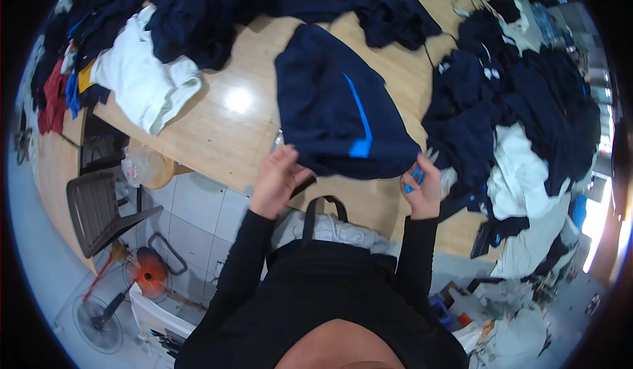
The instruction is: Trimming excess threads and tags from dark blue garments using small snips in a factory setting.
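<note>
A navy garment with a bright blue stripe is spread over the table in front of me; its exact kind is unclear. Its near edge is stretched between my two hands. My left hand pinches the left end of that edge between thumb and fingers. At the right end, my right hand grips the cloth. Small blue-handled snips are tucked in that same hand, with their metal tips poking up beside the fingers.
The wooden table bears heaps of navy clothes to the right and along the far side. White garments lie at the left and right. Below left are a brown chair, a plastic bag on a stool and a fan.
</note>
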The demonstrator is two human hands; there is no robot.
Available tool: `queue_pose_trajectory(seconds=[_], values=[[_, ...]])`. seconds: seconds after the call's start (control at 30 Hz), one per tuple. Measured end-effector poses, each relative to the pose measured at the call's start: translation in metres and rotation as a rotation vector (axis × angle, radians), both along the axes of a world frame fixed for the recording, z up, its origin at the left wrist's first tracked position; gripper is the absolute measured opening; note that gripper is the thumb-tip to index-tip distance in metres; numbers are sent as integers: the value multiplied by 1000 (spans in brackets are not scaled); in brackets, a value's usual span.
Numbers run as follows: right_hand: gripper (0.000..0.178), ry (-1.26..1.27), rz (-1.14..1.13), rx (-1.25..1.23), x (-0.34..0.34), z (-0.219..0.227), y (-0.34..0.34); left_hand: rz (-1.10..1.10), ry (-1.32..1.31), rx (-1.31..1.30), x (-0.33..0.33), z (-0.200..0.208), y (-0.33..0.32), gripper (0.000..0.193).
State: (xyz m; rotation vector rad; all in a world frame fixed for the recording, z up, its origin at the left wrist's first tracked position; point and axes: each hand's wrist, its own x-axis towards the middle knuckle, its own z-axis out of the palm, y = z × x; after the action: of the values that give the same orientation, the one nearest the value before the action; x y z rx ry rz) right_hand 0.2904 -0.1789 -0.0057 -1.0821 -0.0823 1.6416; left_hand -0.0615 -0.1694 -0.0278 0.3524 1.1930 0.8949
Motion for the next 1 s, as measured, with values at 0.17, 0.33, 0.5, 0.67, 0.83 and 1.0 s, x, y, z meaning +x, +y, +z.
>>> queue_pose_trajectory(seconds=[0.17, 0.33, 0.5, 0.67, 0.83, 1.0], values=[[13, 222, 49, 111, 13, 38, -16, 279, -790, 87, -24, 41, 13, 30], [19, -124, 41, 179, 10, 74, -32, 227, -827, 341, -10, 49, -4, 20], [14, -59, 14, 327, 27, 76, -50, 231, -739, 336, 8, 65, -23, 22], [18, -109, -87, 304, 27, 79, -63, 120, -575, 402, 2, 62, -30, 23], [24, -108, -269, -31, 23, 80, -63, 442, -942, 313, 34, 62, -25, 35], [26, 431, -115, 26, 38, 53, -64, 381, -1297, 300, 48, 43, -23, 49]])
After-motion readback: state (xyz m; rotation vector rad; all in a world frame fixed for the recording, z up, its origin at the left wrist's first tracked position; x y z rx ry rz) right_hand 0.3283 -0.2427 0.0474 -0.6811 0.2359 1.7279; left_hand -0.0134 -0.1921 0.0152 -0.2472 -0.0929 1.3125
